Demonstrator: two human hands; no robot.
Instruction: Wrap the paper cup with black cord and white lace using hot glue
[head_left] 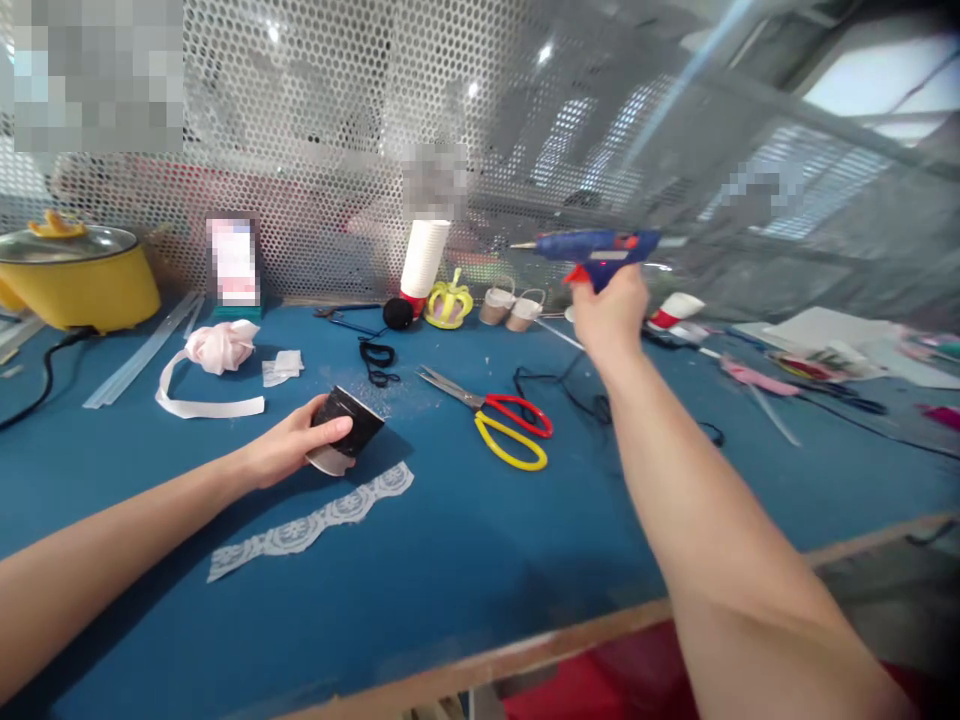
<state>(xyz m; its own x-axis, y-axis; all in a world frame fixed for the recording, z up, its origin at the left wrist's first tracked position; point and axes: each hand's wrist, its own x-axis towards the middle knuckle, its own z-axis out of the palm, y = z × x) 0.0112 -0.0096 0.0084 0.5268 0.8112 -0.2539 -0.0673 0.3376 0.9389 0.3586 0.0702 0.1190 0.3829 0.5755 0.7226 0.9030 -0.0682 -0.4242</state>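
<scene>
My left hand [300,440] is closed round a small cup wrapped in black [354,418], its white end tipped down toward the blue tabletop. Raised at the right, my right hand [611,308] grips a blue hot glue gun [592,246] by its handle, the nozzle pointing left. Below the cup lies a strip of white lace [315,525]. Between my two arms rest open scissors [487,412] with one red and one yellow handle loop. A curl of black cord [377,362] lies above the cup.
At the back stand a stack of white paper cups [424,262], a yellow crown-shaped piece [448,303] and two tiny buckets [510,307]. A yellow electric pot [82,280] is at far left, near a bundle of pale ribbon [221,346]. Perforated metal [300,120] walls the back.
</scene>
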